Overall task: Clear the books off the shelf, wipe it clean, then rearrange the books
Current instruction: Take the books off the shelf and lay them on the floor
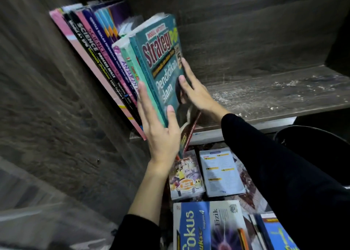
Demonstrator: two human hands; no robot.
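A row of books [91, 47] leans at the left end of the shelf [274, 90], against the side wall [47, 98]. The left hand [161, 134] pinches the rightmost book [162, 60] at its front edge, and the right hand [197, 92] lies flat on its cover. Loose books [221, 172] lie below the shelf.

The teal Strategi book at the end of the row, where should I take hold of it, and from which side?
Put the grip on the teal Strategi book at its lower spine edge, coming from the shelf front: thumb on the cover, fingers on the spine side, where the left hand sits. It leans left on the row of books, cover facing right, so the right hand can steady it.
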